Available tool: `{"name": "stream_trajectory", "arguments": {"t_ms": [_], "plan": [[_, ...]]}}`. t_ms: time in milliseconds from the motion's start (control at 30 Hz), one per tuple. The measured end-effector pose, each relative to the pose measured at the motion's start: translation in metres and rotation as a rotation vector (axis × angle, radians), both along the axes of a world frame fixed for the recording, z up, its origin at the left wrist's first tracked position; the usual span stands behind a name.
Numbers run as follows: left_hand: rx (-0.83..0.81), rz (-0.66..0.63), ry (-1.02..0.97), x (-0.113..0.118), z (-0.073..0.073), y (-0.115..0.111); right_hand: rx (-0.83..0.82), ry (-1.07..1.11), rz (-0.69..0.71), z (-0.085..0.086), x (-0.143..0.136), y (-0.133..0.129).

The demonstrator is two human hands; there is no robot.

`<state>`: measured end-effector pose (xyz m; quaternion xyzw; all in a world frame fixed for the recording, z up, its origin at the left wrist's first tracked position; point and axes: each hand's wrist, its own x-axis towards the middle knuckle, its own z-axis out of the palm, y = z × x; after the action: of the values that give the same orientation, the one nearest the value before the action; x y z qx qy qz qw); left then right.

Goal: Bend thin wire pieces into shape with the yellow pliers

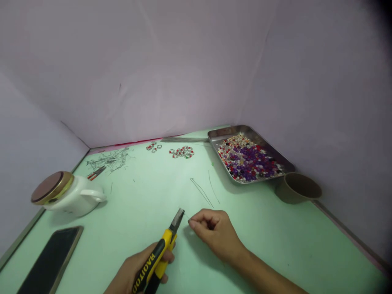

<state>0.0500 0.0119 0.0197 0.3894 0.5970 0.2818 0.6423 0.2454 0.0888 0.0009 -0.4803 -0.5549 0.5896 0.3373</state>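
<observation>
My left hand [147, 265] is wrapped round the yellow and black handles of a pair of pliers [170, 234], whose metal jaws point up and to the right. Close to the jaws, my right hand [217, 232] pinches a short, thin piece of wire [186, 215] between thumb and forefinger. The wire's other end reaches the plier tip; whether the jaws grip it I cannot tell. Beyond my right hand, loose bent wires [202, 191] lie on the green tabletop [147, 192].
A metal tray [235, 177] of mixed beads and a brown cup [298, 188] stand at right. Beaded rings [182, 152], wire scraps [113, 159] and red-handled pliers [96, 173] lie toward the back. A lidded white mug [79, 196] and a phone [50, 261] are at left.
</observation>
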Motion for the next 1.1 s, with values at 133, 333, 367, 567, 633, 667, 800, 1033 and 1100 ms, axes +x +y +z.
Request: {"name": "stream_trajectory", "arguments": {"t_ms": [133,333,367,567,633,667,800,1033,1100], "plan": [[-0.045,0.025,-0.050,-0.005,-0.008,-0.003,0.000,-0.032,0.019,0.003,0.003,-0.001],[-0.056,-0.079,-0.041,-0.008,0.003,0.000,-0.011,-0.066,0.057,0.011,0.006,-0.001],[-0.036,-0.111,-0.017,-0.008,0.007,0.001,-0.003,-0.071,0.057,0.012,0.006,-0.001],[-0.018,-0.147,-0.002,-0.005,0.019,0.003,-0.035,-0.080,0.074,0.014,0.008,-0.002],[-0.012,-0.133,-0.061,-0.005,0.018,0.002,-0.040,-0.066,0.077,0.013,0.008,-0.002],[-0.008,-0.118,-0.086,-0.005,0.017,0.002,-0.038,-0.056,0.078,0.012,0.008,-0.002],[0.002,-0.057,-0.092,-0.010,0.007,-0.003,-0.014,-0.036,0.075,0.010,0.009,-0.002],[0.032,-0.065,-0.046,-0.015,-0.009,-0.006,-0.003,-0.053,0.072,0.013,0.009,-0.003],[0.021,-0.058,-0.039,-0.014,-0.009,-0.004,-0.004,-0.058,0.071,0.015,0.009,-0.003]]}}
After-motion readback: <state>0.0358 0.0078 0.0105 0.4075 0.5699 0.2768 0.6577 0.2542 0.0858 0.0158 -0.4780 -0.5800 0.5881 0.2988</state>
